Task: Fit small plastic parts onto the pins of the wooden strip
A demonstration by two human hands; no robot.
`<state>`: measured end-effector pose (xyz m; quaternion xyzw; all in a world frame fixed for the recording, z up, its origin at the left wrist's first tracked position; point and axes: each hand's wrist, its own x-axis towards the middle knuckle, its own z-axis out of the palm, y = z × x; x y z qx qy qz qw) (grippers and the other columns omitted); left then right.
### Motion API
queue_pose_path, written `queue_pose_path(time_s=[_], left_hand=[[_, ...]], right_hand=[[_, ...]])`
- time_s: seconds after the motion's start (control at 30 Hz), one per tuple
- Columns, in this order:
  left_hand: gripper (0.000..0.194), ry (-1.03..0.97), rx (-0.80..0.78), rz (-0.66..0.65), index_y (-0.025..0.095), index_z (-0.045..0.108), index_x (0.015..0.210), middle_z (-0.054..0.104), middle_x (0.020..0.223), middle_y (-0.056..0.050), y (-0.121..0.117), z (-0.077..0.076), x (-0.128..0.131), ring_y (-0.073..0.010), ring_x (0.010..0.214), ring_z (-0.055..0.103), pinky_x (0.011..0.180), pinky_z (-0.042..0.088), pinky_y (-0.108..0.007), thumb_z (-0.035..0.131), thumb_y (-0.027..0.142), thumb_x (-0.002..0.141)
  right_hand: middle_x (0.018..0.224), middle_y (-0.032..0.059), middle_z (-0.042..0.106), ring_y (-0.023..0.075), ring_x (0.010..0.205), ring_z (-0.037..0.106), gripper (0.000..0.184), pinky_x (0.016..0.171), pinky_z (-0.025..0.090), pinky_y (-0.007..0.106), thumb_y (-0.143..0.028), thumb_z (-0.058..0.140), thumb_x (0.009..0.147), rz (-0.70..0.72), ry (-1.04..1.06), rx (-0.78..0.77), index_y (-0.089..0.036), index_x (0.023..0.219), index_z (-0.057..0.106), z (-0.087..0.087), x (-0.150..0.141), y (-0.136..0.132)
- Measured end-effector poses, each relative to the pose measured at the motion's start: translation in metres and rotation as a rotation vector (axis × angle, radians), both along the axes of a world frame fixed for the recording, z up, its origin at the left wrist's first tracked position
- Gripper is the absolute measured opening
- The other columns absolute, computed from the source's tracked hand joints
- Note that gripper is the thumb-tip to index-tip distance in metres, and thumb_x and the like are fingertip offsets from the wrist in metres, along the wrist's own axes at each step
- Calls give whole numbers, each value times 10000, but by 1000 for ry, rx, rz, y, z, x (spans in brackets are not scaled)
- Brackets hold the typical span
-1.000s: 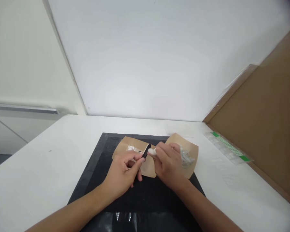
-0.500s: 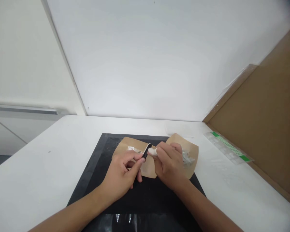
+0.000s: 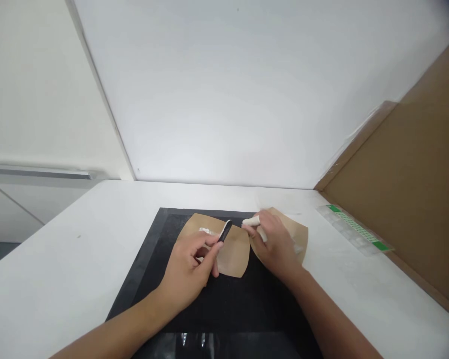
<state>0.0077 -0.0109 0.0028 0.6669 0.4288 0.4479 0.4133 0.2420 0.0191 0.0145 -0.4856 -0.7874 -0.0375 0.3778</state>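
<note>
My left hand (image 3: 189, 262) pinches a slim black strip with a rounded end and a pale edge (image 3: 225, 231) between thumb and fingers; the strip points up and away. To its right, apart from the strip, is my right hand (image 3: 277, 244). White coverings like finger cots (image 3: 252, 221) sit on its fingers. Its thumb and index fingertip come together, and whatever may be between them is too small to make out. Under the left hand lies a brown paper sheet (image 3: 235, 254) with small clear plastic pieces (image 3: 206, 231), partly hidden by the hand.
A second brown paper sheet (image 3: 297, 233) lies beneath my right hand, with clear plastic bits partly covered. Both sheets rest on a black mat (image 3: 243, 309) on the white table (image 3: 60, 279). A clear strip with green print (image 3: 357, 229) lies by the cardboard panel (image 3: 407, 199) on the right.
My right hand has drawn away from the strip, moving right and slightly up, so a gap now shows between them. My left hand keeps its hold, nearly in place.
</note>
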Motion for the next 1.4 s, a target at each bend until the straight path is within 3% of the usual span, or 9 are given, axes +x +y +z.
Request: queue_pose_path(time_s=[0.2,0.43,0.7,0.8,0.87,1.0,1.13,1.23,1.4], left_hand=[[220,55,94,41,188,730,1044,635,626,25,5,-4,-3,-94,470,605,399,441,-159,615,371,1009],[214,112,156,56,187,715,983,636,647,14,6,-3,-2,-104,508,628,405,432,-154,594,361,1014],[314,10,-38,118,173,717,1056,636,567,29,11,17,6,-93,375,517,382,437,-187,641,466,974],[287,24,-60,136,191,724,1040,640,582,31,-2,27,17,-83,373,509,386,418,-181,635,459,984],[261,17,-36,73,190,716,981,652,624,16,-16,29,28,-95,413,564,398,424,-186,615,430,999],[204,65,56,-77,191,720,984,682,769,-8,-32,22,48,-88,496,637,511,479,-202,576,329,1027],[185,132,114,-142,189,713,958,649,786,-9,-23,14,55,-95,534,640,517,461,-210,568,282,1027],[183,142,181,-135,185,682,927,615,760,-18,-14,2,54,-124,592,633,481,433,-205,558,271,1029],[158,106,337,-95,182,640,907,613,784,-45,-11,-20,53,-152,686,613,561,457,-236,539,196,1028]], right_hand=[[816,19,586,214,753,584,336,660,412,332,-394,618,984,-306,62,-149,-252,770,402,-1,56,21],[916,36,700,221,846,670,75,749,487,338,-280,594,909,-151,-39,-458,-229,876,637,1,92,23],[849,32,775,222,785,693,157,677,470,316,-338,648,891,-153,-40,-605,-230,783,682,8,89,19],[803,38,763,236,770,676,216,665,448,322,-399,695,874,-173,-58,-600,-234,735,697,7,92,22],[807,45,759,241,775,672,248,670,446,327,-427,708,873,-166,-64,-601,-236,715,700,5,94,23],[878,38,770,233,830,687,223,730,474,321,-441,759,847,-114,-84,-606,-244,751,723,-2,97,24],[930,23,751,232,862,683,340,727,473,313,-518,856,744,-113,-156,-539,-249,919,745,-7,93,23],[955,4,755,255,917,691,407,754,464,332,-475,925,671,-64,-261,-498,-280,987,757,-7,85,21],[843,6,748,254,859,691,105,772,441,363,-309,850,780,-42,-349,-437,-265,811,760,-5,75,20]])
